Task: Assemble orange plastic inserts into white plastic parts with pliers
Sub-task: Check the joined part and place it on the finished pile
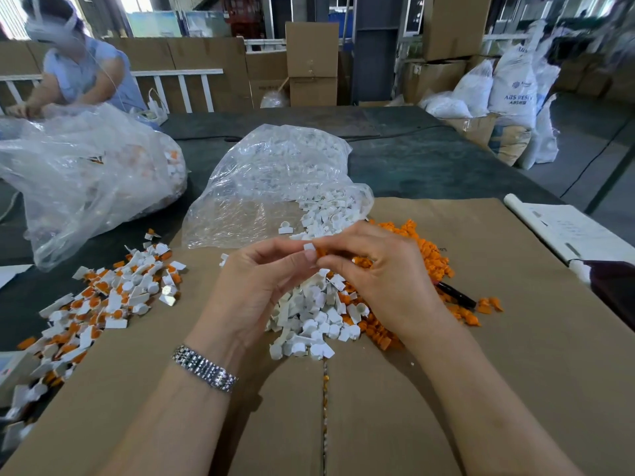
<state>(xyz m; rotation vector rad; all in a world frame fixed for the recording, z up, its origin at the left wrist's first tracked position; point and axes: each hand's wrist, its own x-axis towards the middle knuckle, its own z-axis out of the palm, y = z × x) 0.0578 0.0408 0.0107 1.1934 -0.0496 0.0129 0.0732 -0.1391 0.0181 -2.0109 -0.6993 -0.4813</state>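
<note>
Centre of frame: your left hand (256, 280) pinches a white plastic part (309, 247) at the fingertips. Your right hand (381, 269) meets it there, pinching an orange insert (321, 253) against that part.

Below the hands: loose white parts (309, 321) heaped on the cardboard sheet (515, 355).

Centre right: orange inserts pile (429, 252); black-handled pliers (457, 296) lying beside it, partly hidden.

Left: assembled pieces (113, 297).

Upper centre: clear bag (271, 180) of white parts.
</note>
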